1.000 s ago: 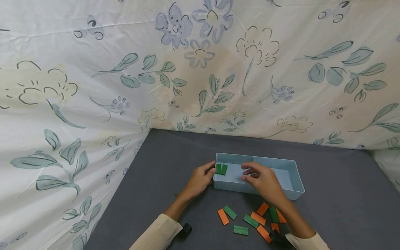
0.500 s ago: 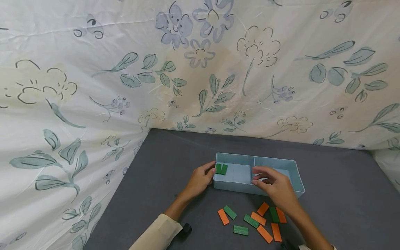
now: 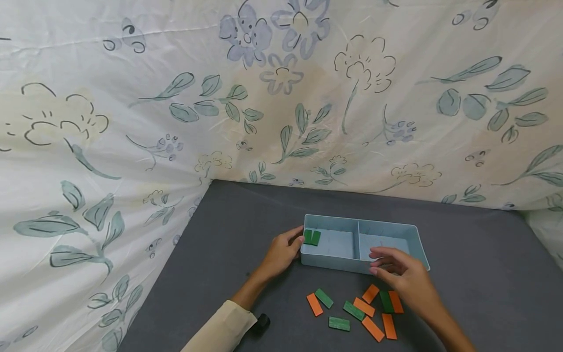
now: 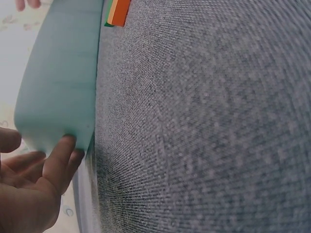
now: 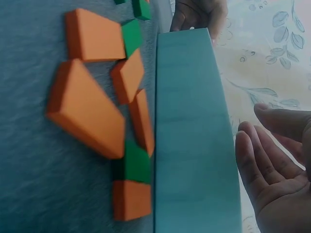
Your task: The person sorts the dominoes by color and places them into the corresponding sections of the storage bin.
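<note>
Head view: Pale blue tray (image 3: 330, 262) is sitting on the dark surface (image 3: 242, 210), just below centre toward 5 o'clock; a divider (image 3: 358, 239) is splitting it into two compartments. Left hand (image 3: 282, 253) is gripping the tray's 9 o'clock end, thumb at the rim. Two green blocks (image 3: 315, 238) are lying side by side in the 9 o'clock compartment, by that end. Right hand (image 3: 402, 271) is hovering at the tray's 4 o'clock, released, fingers loosely bent. Loose orange blocks (image 3: 314, 304) and loose green blocks (image 3: 339, 323) are lying scattered at the tray's 6 o'clock, several touching. Floral cloth (image 3: 290, 142) is hanging behind, at 12 o'clock.

Left wrist view: Left hand's fingers are pressing the tray's outer end wall at 8 o'clock. One orange block is showing near 12 o'clock, a green one against it.

Right wrist view: Right hand is reaching in from 4 o'clock, holding nothing, thumb standing apart from fingers; rim contact cannot be told. Loose blocks are lying along the tray wall, toward 9 o'clock.
</note>
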A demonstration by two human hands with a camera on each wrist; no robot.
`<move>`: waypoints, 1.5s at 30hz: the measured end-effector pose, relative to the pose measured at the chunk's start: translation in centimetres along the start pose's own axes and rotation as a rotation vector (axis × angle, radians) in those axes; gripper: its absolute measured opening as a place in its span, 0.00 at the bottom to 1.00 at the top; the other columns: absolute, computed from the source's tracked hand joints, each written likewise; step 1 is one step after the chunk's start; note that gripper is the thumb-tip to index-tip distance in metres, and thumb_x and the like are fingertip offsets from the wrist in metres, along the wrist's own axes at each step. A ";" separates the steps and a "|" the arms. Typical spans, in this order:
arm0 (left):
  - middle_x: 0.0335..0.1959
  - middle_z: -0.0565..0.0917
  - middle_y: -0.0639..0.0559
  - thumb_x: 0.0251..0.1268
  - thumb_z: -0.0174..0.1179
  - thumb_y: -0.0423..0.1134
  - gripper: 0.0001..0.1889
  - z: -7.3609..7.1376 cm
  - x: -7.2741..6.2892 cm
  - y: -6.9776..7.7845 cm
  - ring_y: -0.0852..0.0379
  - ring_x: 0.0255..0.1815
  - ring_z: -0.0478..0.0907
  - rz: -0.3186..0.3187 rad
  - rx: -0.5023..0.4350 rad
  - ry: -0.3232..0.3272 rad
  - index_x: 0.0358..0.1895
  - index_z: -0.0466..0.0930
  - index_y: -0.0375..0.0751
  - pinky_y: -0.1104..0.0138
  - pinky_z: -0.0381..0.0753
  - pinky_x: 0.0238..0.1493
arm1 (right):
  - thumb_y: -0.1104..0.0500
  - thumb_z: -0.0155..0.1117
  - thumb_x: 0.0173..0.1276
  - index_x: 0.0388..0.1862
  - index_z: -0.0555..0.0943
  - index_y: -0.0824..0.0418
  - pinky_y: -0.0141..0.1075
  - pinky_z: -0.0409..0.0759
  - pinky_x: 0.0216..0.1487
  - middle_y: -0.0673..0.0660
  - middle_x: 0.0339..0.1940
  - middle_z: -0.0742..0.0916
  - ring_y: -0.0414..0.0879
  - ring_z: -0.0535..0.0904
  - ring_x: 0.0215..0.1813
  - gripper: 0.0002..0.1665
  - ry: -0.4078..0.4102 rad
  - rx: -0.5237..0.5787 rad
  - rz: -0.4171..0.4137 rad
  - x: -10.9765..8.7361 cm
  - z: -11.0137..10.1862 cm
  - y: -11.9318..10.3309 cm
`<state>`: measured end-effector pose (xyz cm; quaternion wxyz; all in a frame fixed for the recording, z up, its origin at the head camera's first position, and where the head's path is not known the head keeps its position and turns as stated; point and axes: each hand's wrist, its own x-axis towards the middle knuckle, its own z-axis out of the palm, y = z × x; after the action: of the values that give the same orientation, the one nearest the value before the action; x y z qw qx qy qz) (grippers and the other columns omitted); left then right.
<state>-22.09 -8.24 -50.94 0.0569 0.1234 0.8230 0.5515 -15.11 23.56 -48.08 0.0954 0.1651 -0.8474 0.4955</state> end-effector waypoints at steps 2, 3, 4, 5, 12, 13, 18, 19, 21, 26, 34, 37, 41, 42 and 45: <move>0.44 0.84 0.43 0.87 0.53 0.43 0.26 0.0 0.0 0.0 0.61 0.32 0.78 -0.005 0.004 0.001 0.78 0.70 0.35 0.70 0.77 0.38 | 0.70 0.78 0.64 0.62 0.85 0.61 0.31 0.86 0.44 0.63 0.49 0.90 0.37 0.88 0.45 0.26 -0.003 -0.010 -0.009 -0.5 -0.2 0.2; 0.46 0.84 0.42 0.87 0.53 0.43 0.26 0.0 0.0 0.0 0.60 0.32 0.78 -0.006 0.004 0.002 0.78 0.70 0.36 0.70 0.78 0.38 | 0.70 0.78 0.64 0.61 0.85 0.62 0.31 0.86 0.43 0.63 0.48 0.90 0.37 0.88 0.45 0.26 -0.004 -0.011 -0.013 -0.7 -0.2 0.4; 0.47 0.84 0.42 0.87 0.53 0.43 0.26 0.0 -0.1 0.0 0.60 0.32 0.78 -0.006 0.004 0.003 0.78 0.70 0.36 0.70 0.78 0.38 | 0.71 0.78 0.63 0.61 0.85 0.62 0.31 0.86 0.43 0.62 0.48 0.90 0.37 0.88 0.45 0.27 -0.004 -0.014 -0.014 -0.9 -0.3 0.5; 0.48 0.84 0.42 0.87 0.53 0.43 0.26 0.0 -0.1 0.0 0.60 0.33 0.78 -0.006 0.004 0.003 0.78 0.70 0.36 0.70 0.78 0.38 | 0.71 0.78 0.63 0.62 0.84 0.62 0.31 0.86 0.42 0.61 0.48 0.90 0.36 0.88 0.44 0.27 -0.002 -0.023 -0.016 -1.1 -0.3 0.6; 0.41 0.83 0.44 0.87 0.53 0.43 0.26 0.0 -0.1 -0.1 0.59 0.32 0.78 -0.003 0.002 0.003 0.78 0.71 0.35 0.70 0.78 0.38 | 0.68 0.80 0.62 0.62 0.84 0.61 0.33 0.86 0.40 0.58 0.49 0.90 0.34 0.87 0.43 0.29 -0.005 -0.073 0.039 -2.5 -0.5 1.3; 0.40 0.83 0.45 0.86 0.53 0.43 0.26 0.0 -0.1 -0.1 0.59 0.32 0.78 -0.003 0.003 0.004 0.78 0.71 0.35 0.70 0.78 0.38 | 0.68 0.80 0.62 0.62 0.84 0.60 0.33 0.86 0.40 0.58 0.49 0.90 0.34 0.87 0.43 0.29 -0.011 -0.077 0.049 -2.7 -0.6 1.4; 0.46 0.84 0.43 0.86 0.53 0.44 0.26 0.0 -0.1 0.0 0.60 0.32 0.78 -0.005 0.003 0.001 0.78 0.71 0.36 0.70 0.78 0.39 | 0.66 0.80 0.63 0.64 0.84 0.58 0.35 0.86 0.39 0.59 0.51 0.90 0.35 0.87 0.44 0.30 -0.046 -0.055 0.084 -3.5 -1.0 1.9; 0.47 0.84 0.42 0.87 0.53 0.44 0.26 0.0 -0.1 0.0 0.60 0.33 0.78 -0.005 0.001 0.000 0.78 0.70 0.36 0.70 0.78 0.39 | 0.66 0.80 0.63 0.65 0.83 0.59 0.35 0.86 0.38 0.60 0.51 0.90 0.35 0.87 0.44 0.31 -0.057 -0.040 0.091 -3.7 -1.1 2.1; 0.49 0.84 0.42 0.86 0.53 0.44 0.26 0.0 -0.1 -0.1 0.60 0.33 0.78 -0.007 -0.003 0.000 0.78 0.71 0.36 0.70 0.78 0.39 | 0.67 0.80 0.63 0.67 0.82 0.61 0.36 0.87 0.38 0.61 0.52 0.89 0.37 0.87 0.45 0.32 -0.085 -0.008 0.106 -3.9 -1.3 2.4; 0.50 0.84 0.40 0.87 0.53 0.44 0.26 0.0 -0.2 0.0 0.59 0.33 0.78 -0.012 -0.011 -0.003 0.79 0.70 0.36 0.70 0.78 0.39 | 0.67 0.80 0.61 0.69 0.80 0.64 0.37 0.87 0.38 0.63 0.53 0.89 0.37 0.87 0.48 0.36 -0.163 0.042 0.181 -4.2 -1.6 2.9; 0.44 0.84 0.40 0.87 0.53 0.45 0.27 0.0 -0.1 -0.1 0.59 0.31 0.76 0.001 -0.021 -0.008 0.79 0.69 0.36 0.70 0.77 0.37 | 0.63 0.84 0.59 0.69 0.81 0.60 0.36 0.84 0.39 0.59 0.57 0.89 0.36 0.86 0.52 0.39 -0.228 -0.004 0.310 -4.4 -2.0 3.4; 0.42 0.84 0.41 0.87 0.53 0.45 0.27 0.0 0.0 -0.1 0.58 0.31 0.77 0.010 -0.020 -0.009 0.79 0.69 0.36 0.70 0.77 0.37 | 0.61 0.85 0.56 0.68 0.82 0.58 0.35 0.82 0.41 0.57 0.59 0.89 0.34 0.84 0.53 0.39 -0.243 -0.053 0.333 -4.4 -2.1 3.5; 0.36 0.83 0.42 0.87 0.53 0.44 0.26 0.0 0.0 -0.1 0.53 0.31 0.77 0.013 -0.025 -0.011 0.79 0.69 0.36 0.70 0.76 0.36 | 0.61 0.86 0.55 0.68 0.82 0.57 0.34 0.83 0.42 0.59 0.63 0.87 0.26 0.79 0.55 0.40 -0.274 -0.069 0.346 -4.5 -2.3 3.8; 0.35 0.82 0.43 0.87 0.53 0.44 0.26 0.0 0.0 -0.1 0.53 0.31 0.77 0.012 -0.025 -0.011 0.79 0.69 0.36 0.70 0.76 0.36 | 0.61 0.85 0.55 0.68 0.82 0.57 0.34 0.82 0.39 0.60 0.64 0.86 0.26 0.79 0.49 0.40 -0.280 -0.065 0.355 -4.6 -2.3 3.9; 0.35 0.82 0.43 0.87 0.53 0.44 0.26 0.0 0.0 -0.1 0.53 0.31 0.78 0.010 -0.027 -0.010 0.79 0.69 0.36 0.70 0.76 0.36 | 0.64 0.84 0.57 0.70 0.81 0.57 0.34 0.78 0.28 0.63 0.62 0.85 0.30 0.77 0.31 0.40 -0.307 -0.043 0.379 -4.8 -2.5 4.0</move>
<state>-22.05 -8.27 -51.00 0.0598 0.1296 0.8147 0.5621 -12.18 28.42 -51.60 -0.1256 0.0747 -0.8780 0.4557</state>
